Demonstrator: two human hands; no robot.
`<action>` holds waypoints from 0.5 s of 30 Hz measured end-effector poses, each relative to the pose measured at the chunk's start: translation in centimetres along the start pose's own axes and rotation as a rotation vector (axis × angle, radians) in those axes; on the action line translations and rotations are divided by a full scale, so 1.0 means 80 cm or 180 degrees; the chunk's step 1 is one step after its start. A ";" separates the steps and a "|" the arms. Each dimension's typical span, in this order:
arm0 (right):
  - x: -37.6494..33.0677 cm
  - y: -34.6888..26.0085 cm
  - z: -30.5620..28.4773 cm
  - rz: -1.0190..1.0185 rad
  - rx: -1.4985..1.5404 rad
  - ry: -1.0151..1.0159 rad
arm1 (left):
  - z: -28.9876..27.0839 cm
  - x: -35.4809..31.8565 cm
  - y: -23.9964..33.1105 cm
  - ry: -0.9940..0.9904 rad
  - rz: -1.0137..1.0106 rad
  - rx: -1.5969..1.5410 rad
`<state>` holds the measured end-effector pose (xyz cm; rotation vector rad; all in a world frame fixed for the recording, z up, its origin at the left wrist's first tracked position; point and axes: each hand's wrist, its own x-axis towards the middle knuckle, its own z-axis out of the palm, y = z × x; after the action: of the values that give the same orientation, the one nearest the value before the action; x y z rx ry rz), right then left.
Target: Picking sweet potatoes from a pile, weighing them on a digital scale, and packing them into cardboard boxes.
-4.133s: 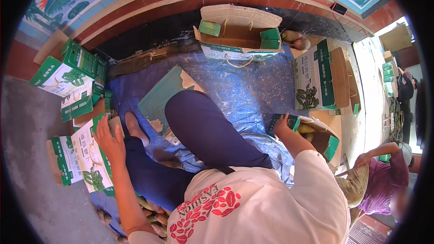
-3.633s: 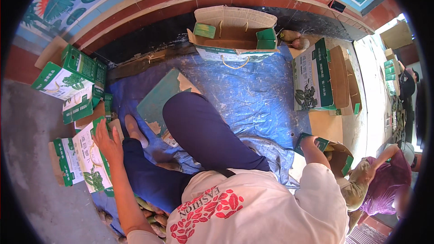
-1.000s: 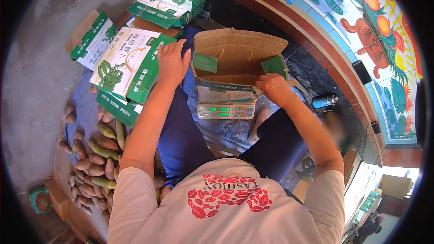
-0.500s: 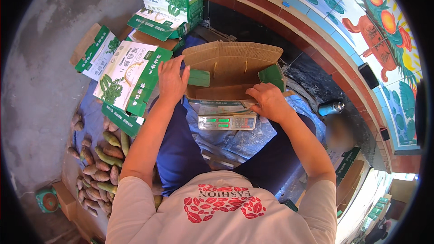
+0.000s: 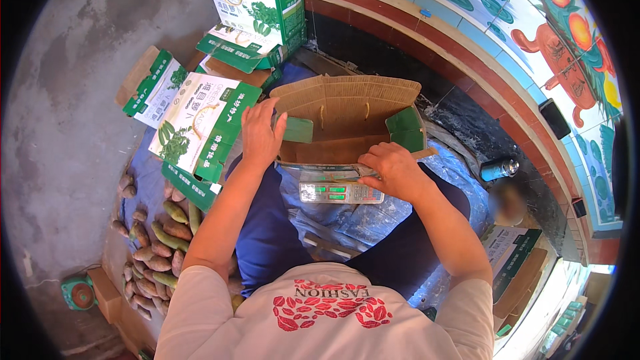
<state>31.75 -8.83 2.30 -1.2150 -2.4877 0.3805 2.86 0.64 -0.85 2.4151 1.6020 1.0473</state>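
1 head-worn fisheye view looks steeply down, close above the lap.

- The scale [image 5: 341, 192] at the centre was mostly hidden under the box [image 5: 347, 117]; only its front panel showed, the readout too small to tell.
- The left hand [image 5: 261, 135] covered the box's left wall; its palm could not be seen.
- The right hand [image 5: 393, 168] hid the box's front edge; its fingertips were out of sight.
- The person's legs, below centre, were partly covered by plastic sheet [image 5: 347, 223].
- At 8 o'clock the tubers [image 5: 157, 240] ran under the left arm.
- At 4 o'clock a blurred patch [image 5: 510, 203] could not be made out.
- At 5 o'clock the cartons [image 5: 517, 273] were cut by the rim.
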 end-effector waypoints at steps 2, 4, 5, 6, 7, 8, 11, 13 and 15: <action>0.002 -0.004 0.001 -0.0035 -0.0035 0.0107 | -0.001 0.000 -0.002 0.0015 -0.0003 0.0019; 0.003 -0.007 -0.001 -0.0045 -0.0011 0.0136 | -0.003 -0.001 -0.005 0.0029 -0.0011 0.0038; 0.004 -0.009 -0.001 -0.0055 0.0012 0.0158 | -0.004 -0.001 -0.006 0.0017 -0.0034 0.0021; 0.005 -0.010 -0.002 -0.0050 0.0009 0.0164 | -0.004 -0.001 -0.007 0.0005 -0.0053 -0.0001; 0.007 -0.012 -0.002 -0.0017 0.0017 0.0127 | -0.005 -0.001 -0.009 0.0005 -0.0046 -0.0002; 0.008 -0.014 -0.002 0.0016 0.0025 0.0089 | -0.005 -0.001 -0.010 0.0031 -0.0040 0.0014; 0.013 -0.019 0.001 -0.0009 -0.0012 0.0148 | -0.007 -0.002 -0.013 0.0066 -0.0031 0.0027; 0.015 -0.021 0.002 -0.0026 0.0004 0.0191 | -0.008 -0.003 -0.014 0.0077 -0.0030 0.0020; 0.017 -0.022 0.004 -0.0046 0.0021 0.0232 | -0.010 -0.002 -0.013 0.0081 -0.0042 0.0030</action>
<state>29.61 -8.87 2.98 -1.1864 -2.4302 0.3343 1.55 0.72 -0.76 2.4033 1.6318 1.0752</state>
